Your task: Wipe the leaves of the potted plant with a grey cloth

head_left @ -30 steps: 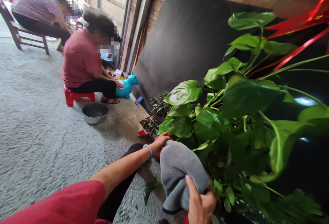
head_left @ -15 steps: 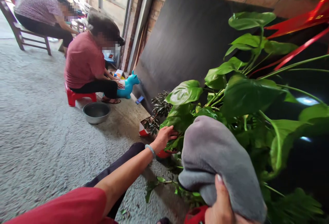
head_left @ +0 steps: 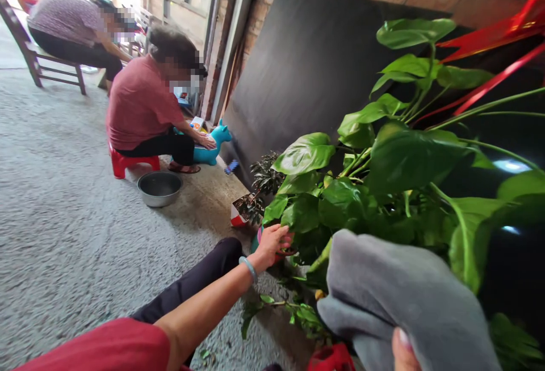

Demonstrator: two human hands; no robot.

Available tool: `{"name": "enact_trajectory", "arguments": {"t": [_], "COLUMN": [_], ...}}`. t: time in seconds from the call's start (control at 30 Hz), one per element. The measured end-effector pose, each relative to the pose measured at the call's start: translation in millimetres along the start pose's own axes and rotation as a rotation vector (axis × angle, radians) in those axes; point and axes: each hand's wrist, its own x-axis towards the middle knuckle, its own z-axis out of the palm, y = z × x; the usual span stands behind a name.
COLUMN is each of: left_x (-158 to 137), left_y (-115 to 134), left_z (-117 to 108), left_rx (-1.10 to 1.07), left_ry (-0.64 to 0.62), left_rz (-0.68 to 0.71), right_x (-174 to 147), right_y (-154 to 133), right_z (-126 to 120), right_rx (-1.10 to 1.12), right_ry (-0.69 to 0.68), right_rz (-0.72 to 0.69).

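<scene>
A big leafy green plant (head_left: 383, 161) fills the right half of the view. My left hand (head_left: 272, 243) reaches out to its lower leaves and rests against the rim of its red pot (head_left: 281, 254), with a pale bracelet on the wrist. My right hand (head_left: 404, 351) shows only a thumb at the bottom edge and grips a grey cloth (head_left: 404, 297) that lies over the plant's lower right leaves. Another red pot edge (head_left: 332, 358) shows under the cloth.
A dark board (head_left: 306, 70) leans on the brick wall behind the plant. A small potted shrub (head_left: 251, 200) stands to the left. Further off, a person on a red stool (head_left: 128, 161) handles a blue toy animal (head_left: 210, 144) beside a metal basin (head_left: 159, 187). Another person sits behind.
My right hand has carried the grey cloth from low centre up and rightward across the leaves. My left hand stays at the pot, shifting slightly among the lower leaves.
</scene>
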Motion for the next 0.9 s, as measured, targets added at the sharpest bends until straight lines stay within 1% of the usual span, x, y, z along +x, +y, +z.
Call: {"name": "enact_trajectory", "arguments": {"t": [0.07,0.1,0.13,0.2,0.23,0.27,0.33,0.37,0.4,0.5,0.53,0.57,0.6,0.63,0.67,0.73,0.77,0.8,0.83,0.9], "left_x": [-3.9,-5.4,-6.2,-6.1,-5.3,-4.3,-2.4,-1.9,-1.8,-3.5,-4.3,-4.9,-5.2,-5.1,-4.6,-2.4,-1.1,0.1,1.0,1.6], "left_y": [-4.1,-5.5,-6.2,-5.2,-3.6,-1.8,1.4,2.0,1.6,-5.1,-8.4,-11.6,-14.3,-16.4,-17.5,-17.0,-15.6,-13.9,-12.1,-9.7], "left_z": [1.5,1.4,0.8,-1.3,-2.6,-3.9,-6.1,-6.7,-7.1,-7.0,-6.9,-6.9,-7.2,-7.8,-8.8,-11.6,-13.3,-15.1,-16.6,-18.6], "left_rx": [0.016,0.018,0.019,0.023,0.030,0.037,0.046,0.046,0.046,0.045,0.045,0.043,0.037,0.033,0.034,0.059,0.081,0.106,0.124,0.121], "left_ry": [0.007,0.015,0.022,0.025,0.022,0.020,0.025,0.032,0.036,0.031,0.022,0.011,-0.001,-0.013,-0.019,-0.005,0.011,0.031,0.052,0.074], "left_rz": [-0.034,-0.045,-0.052,-0.054,-0.054,-0.053,-0.047,-0.047,-0.050,-0.091,-0.110,-0.123,-0.128,-0.128,-0.123,-0.097,-0.083,-0.073,-0.064,-0.053], "right_x": [5.7,5.6,3.7,-3.9,-8.2,-11.9,-15.1,-14.4,-12.2,-1.1,2.2,4.6,5.5,4.7,2.0,-8.0,-14.6,-21.3,-27.4,-35.6], "right_y": [-9.4,-9.6,-6.4,7.8,16.1,22.7,25.1,19.4,9.6,-28.4,-37.3,-41.6,-40.6,-34.5,-23.9,5.4,21.1,35.6,47.8,62.7], "right_z": [16.2,26.3,35.9,48.9,51.0,49.9,41.0,34.9,29.0,21.8,24.1,28.7,34.9,42.0,49.4,61.5,65.2,66.8,66.0,58.0], "right_rx": [0.021,0.023,0.006,-0.082,-0.142,-0.198,-0.242,-0.198,-0.127,0.041,0.053,0.045,0.031,0.023,0.008,-0.069,-0.113,-0.157,-0.203,-0.275], "right_ry": [0.053,0.053,0.030,-0.072,-0.108,-0.116,-0.019,0.051,0.136,0.381,0.426,0.426,0.371,0.274,0.151,-0.082,-0.151,-0.172,-0.163,-0.090], "right_rz": [0.003,0.011,0.031,0.103,0.151,0.196,0.245,0.224,0.172,-0.110,-0.188,-0.236,-0.250,-0.240,-0.200,-0.061,0.022,0.099,0.163,0.227]}}
